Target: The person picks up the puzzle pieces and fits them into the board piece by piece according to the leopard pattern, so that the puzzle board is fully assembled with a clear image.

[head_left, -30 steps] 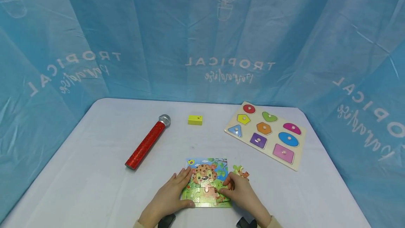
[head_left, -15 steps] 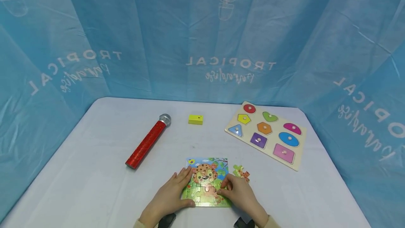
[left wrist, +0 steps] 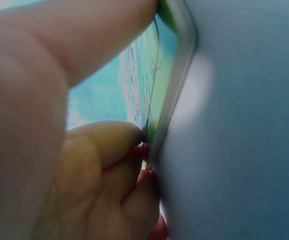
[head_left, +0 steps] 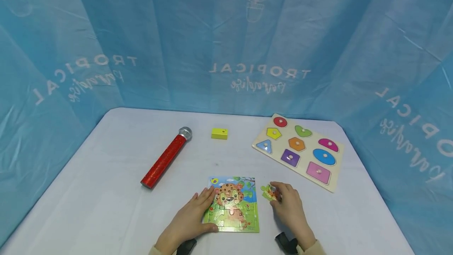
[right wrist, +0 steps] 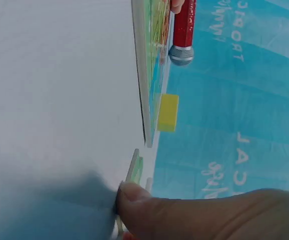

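A jigsaw puzzle [head_left: 231, 198] with a leopard cub picture lies flat at the front middle of the table, its pieces joined in a board. On its left side rests my left hand [head_left: 192, 213], fingers spread along the edge and thumb on the lower left corner; the left wrist view shows fingertips at the board's rim [left wrist: 167, 100]. Just right of the board, my right hand [head_left: 290, 204] pinches a loose puzzle piece [head_left: 269, 193] between thumb and curled index finger. The thumb touches that green-edged piece [right wrist: 135, 167] in the right wrist view. Fingers partly hide it.
A red glittery microphone [head_left: 166, 158] lies at the left. Behind the puzzle is a small yellow block [head_left: 219, 133]. A wooden shape board [head_left: 299, 152] with coloured knobbed pieces lies at the right rear. Blue curtains [head_left: 226, 42] surround the white table [head_left: 106, 200].
My right hand has left the puzzle's lower right area, where a piece now sits flat, and moved right to the loose piece. My left hand stays in place.
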The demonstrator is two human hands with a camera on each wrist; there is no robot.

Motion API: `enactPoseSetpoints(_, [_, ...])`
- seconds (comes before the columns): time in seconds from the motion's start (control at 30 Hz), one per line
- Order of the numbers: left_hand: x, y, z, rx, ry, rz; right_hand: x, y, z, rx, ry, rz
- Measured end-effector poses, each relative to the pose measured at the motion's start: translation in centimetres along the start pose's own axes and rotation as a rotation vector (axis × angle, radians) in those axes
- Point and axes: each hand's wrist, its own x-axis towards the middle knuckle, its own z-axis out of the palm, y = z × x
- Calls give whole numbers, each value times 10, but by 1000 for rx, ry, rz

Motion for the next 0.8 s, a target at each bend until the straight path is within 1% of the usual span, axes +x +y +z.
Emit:
enactPoseSetpoints(0.13, [1,0,0,-1,-4,1,2,3,-3,70,-34,26])
enactPoseSetpoints(0.2, [2,0,0,-1,-7,4,2,3,-3,113,-34,36])
enactPoseSetpoints(0.27, [2,1,1,-1,-8,7,2,1,-3,170,-32,36])
enactPoseSetpoints(0.37, [2,1,0,1,-9,9,0,-8,0,295,-64,26])
enactPoseSetpoints(0.4, [2,2,0,2,-9,8,0,-11,2,327,-91,7])
enactPoseSetpoints(0.5, [1,2,-1,0,-10,13,-3,-22,8,388,-222,-95])
enactPoseSetpoints(0.6, [1,1,0,0,-9,16,-4,-31,15,404,-331,-251])
enactPoseSetpoints(0.63, [1,1,0,0,-9,15,-5,-34,17,407,-360,-290])
enactPoseSetpoints(0.73, [1,1,0,1,-7,11,-6,-41,24,380,-406,-359])
enactPoseSetpoints(0.8, [0,1,0,-4,-5,11,-6,-44,28,345,-437,-369])
